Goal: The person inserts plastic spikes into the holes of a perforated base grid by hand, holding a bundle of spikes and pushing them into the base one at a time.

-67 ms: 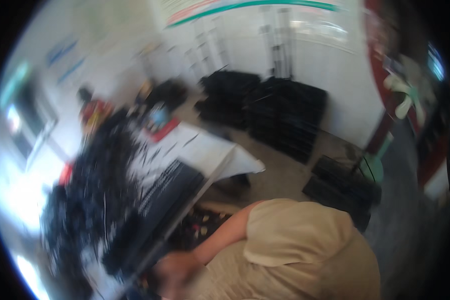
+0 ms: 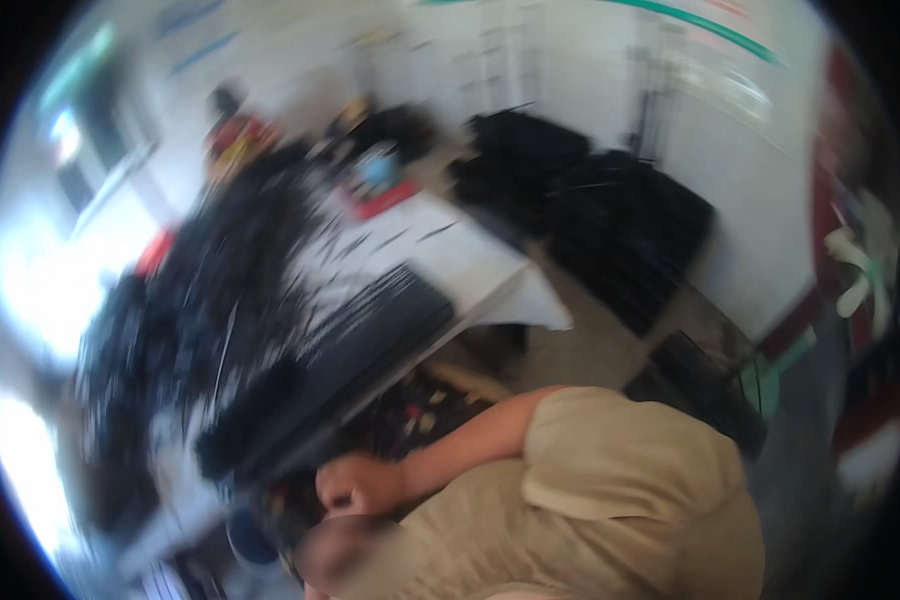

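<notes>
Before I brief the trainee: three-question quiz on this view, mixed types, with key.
1. True or false: the right sleeve is bright blue.
2. Which lies nearer the right hand: the long black block or the small red item?
3. Fill in: in the picture, the big black heap lies mostly to the ____ of the block.

Key: 1 false, it is tan; 2 the long black block; 3 left.

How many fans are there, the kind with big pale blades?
1. I see one fan, over at the far right, just past the white wall. The picture is blurry and dark around its edges, so others could be hidden.
</notes>
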A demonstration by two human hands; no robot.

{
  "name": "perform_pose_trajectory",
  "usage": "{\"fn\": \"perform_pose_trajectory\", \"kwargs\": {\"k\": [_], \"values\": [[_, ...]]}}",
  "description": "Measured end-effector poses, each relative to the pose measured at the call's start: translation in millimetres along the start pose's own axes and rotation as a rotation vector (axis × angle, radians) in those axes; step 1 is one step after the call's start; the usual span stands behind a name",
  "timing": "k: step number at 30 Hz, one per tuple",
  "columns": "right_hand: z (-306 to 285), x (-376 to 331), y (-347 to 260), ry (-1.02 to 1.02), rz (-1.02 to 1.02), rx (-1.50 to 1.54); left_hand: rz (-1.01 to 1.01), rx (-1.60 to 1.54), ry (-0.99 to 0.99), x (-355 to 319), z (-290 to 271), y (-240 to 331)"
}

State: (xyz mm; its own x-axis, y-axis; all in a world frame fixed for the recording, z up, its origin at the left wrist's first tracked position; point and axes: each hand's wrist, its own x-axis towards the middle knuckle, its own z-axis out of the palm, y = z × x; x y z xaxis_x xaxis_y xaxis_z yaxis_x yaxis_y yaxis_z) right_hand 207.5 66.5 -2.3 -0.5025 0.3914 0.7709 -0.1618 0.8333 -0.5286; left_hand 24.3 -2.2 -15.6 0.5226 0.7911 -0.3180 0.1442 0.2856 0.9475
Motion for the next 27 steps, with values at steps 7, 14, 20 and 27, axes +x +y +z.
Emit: {"fn": "perform_pose_trajectory", "kwargs": {"k": [7, 14, 20, 27], "values": [[6, 54, 27, -0.003, 0.057, -0.052, 0.162, 0.139, 0.403, 17, -1, 38], [-38, 83, 61, 0.041, 0.164, -0.026, 0.369, -1.024, 0.540, 4, -39, 24], [-87, 63, 99, 0.263, 0.421, 0.134, 0.352, -0.735, 1.394, -66, -179, 6], [-82, 68, 110, 0.110, 0.433, 0.044, -0.579, 0.535, 1.247, -9, -310, 17]]}}
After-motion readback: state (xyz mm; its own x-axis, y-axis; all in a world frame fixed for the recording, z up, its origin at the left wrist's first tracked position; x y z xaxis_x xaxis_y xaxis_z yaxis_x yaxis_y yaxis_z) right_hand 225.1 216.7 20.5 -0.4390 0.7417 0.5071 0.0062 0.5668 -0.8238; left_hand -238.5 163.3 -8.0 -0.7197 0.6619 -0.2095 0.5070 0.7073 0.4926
